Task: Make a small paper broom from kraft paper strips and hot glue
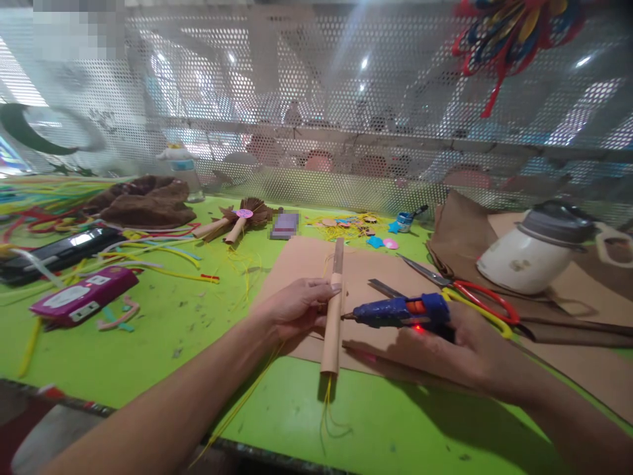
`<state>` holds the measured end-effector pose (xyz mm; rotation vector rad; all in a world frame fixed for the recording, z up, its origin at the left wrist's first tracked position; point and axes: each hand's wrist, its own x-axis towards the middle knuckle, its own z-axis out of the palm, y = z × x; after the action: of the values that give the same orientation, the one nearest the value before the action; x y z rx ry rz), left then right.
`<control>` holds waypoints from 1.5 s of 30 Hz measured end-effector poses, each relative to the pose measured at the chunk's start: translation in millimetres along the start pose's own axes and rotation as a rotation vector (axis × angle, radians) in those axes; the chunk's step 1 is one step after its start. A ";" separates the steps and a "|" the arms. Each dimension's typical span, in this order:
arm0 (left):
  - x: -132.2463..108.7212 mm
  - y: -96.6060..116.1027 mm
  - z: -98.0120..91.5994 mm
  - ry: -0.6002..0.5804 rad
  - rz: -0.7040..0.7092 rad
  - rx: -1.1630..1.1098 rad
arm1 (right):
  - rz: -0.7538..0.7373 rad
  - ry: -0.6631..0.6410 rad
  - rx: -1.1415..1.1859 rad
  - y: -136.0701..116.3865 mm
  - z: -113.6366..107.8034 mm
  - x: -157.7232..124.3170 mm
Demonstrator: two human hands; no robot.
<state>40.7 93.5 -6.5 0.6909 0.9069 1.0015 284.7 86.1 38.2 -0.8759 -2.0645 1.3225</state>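
My left hand (302,305) grips a rolled brown paper tube (332,336) with fingers and thumb around its middle. Yellow strings (326,409) hang from the tube's lower end, and a darker strip sticks out at its top. A blue hot glue gun (395,311) is in my right hand (465,340), its nozzle at the tube's right side just below my left thumb; whether it touches, I cannot tell. A small red light glows on the gun. Beneath the tube lies a sheet of brown paper (291,264).
Red-and-yellow-handled scissors (487,300) and a white mug (524,254) stand to the right on brown paper. Further back are finished paper brooms (242,221) and a blue paint jar (404,223). A purple box (85,297) and colored pipe cleaners (163,267) lie left.
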 end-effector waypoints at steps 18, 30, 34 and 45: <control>-1.0 1.5 1.1 -0.031 -0.008 0.020 | -0.101 0.105 -0.206 19.5 -8.9 7.8; -2.1 0.7 0.0 -0.053 -0.005 0.012 | -0.086 0.044 -0.197 3.5 -9.3 5.6; -2.2 1.3 0.4 -0.063 -0.014 0.020 | -0.100 0.105 -0.210 15.8 -9.7 8.2; -5.8 0.5 3.7 -0.101 -0.020 0.066 | -0.109 0.222 -0.340 31.5 -9.1 13.2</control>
<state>42.3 88.1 -2.5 0.7801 0.8603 0.9144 290.2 111.1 13.9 -0.9869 -2.1554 0.7897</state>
